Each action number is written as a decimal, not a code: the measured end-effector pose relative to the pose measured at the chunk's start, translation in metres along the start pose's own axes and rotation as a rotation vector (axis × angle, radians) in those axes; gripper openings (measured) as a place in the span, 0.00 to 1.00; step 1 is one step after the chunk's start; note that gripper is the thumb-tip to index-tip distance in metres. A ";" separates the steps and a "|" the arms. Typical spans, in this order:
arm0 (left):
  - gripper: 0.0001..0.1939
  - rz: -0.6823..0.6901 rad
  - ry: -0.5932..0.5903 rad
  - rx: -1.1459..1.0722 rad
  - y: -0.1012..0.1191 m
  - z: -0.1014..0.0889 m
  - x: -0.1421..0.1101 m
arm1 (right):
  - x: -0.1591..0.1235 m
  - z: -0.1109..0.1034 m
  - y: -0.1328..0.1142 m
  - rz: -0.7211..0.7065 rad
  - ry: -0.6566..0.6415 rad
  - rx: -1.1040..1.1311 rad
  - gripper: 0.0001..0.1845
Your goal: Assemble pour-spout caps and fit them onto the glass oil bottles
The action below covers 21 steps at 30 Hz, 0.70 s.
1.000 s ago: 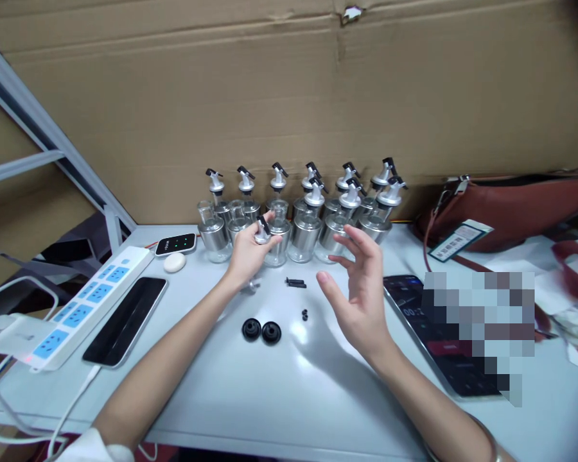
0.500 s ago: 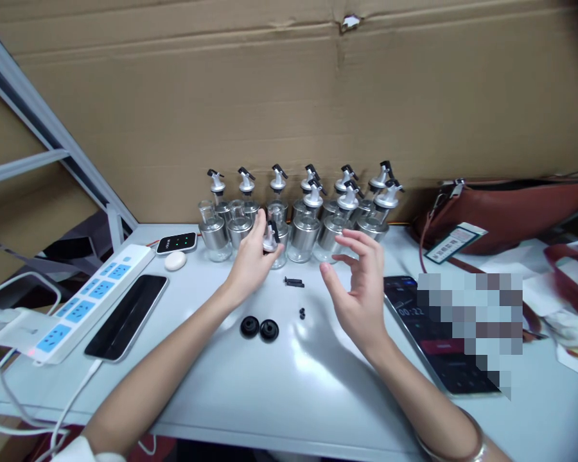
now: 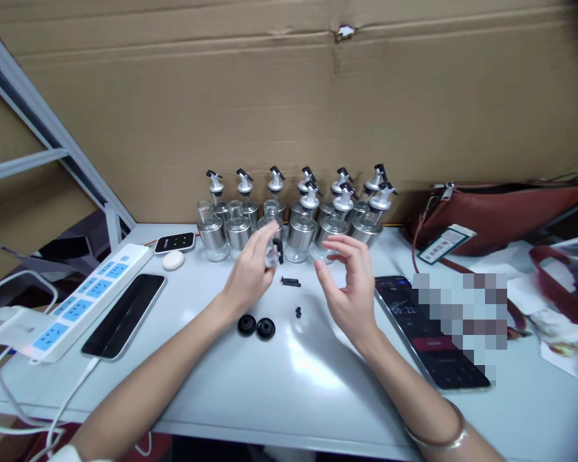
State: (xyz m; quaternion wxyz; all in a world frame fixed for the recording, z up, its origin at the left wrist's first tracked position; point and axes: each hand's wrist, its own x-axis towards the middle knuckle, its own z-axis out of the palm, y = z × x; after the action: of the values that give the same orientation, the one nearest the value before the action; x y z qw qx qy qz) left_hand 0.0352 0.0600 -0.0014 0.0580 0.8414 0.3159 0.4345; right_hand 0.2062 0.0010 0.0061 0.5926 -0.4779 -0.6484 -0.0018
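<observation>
My left hand (image 3: 249, 266) is closed around a silver pour spout (image 3: 272, 256) with a black flip lever. Fingers partly cover the spout. Just behind that hand are three glass bottles with steel sleeves and bare necks, one of them this bottle (image 3: 212, 237). To the right, my right hand (image 3: 350, 289) holds nothing, its thumb and curved fingers apart. It is in front of a spouted bottle (image 3: 334, 226). On the table between and below the hands lie black pin-like parts (image 3: 290, 282), tiny black pieces (image 3: 298, 312) and two round black stoppers (image 3: 266, 328).
More spouted bottles (image 3: 277, 186) line the cardboard wall (image 3: 221, 96). At left are a power strip (image 3: 81, 301), a phone (image 3: 125, 317), a white round case (image 3: 173, 260) and a small black device (image 3: 175, 242). A larger phone (image 3: 428, 333) and a brown bag (image 3: 505, 215) lie right.
My left hand has drawn slightly back toward me with the spout, away from the bottles. The spout has turned in its grip. My right hand stays open, and the view has shifted a little.
</observation>
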 end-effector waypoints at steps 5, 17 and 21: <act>0.08 -0.155 0.010 -0.081 0.017 -0.014 -0.036 | -0.004 0.001 0.000 -0.177 -0.148 -0.016 0.10; 0.02 -0.059 -0.347 0.026 0.025 -0.013 -0.045 | -0.012 0.009 0.006 -0.453 -0.332 -0.100 0.19; 0.06 -0.103 -0.388 -0.040 0.027 -0.015 -0.044 | -0.011 0.010 0.001 -0.540 -0.346 -0.174 0.12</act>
State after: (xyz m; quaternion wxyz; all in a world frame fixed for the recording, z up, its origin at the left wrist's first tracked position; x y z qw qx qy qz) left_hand 0.0180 0.0105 -0.0131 0.1565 0.8908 0.3326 0.2671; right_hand 0.1978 0.0002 -0.0063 0.4089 -0.3308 -0.8401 -0.1331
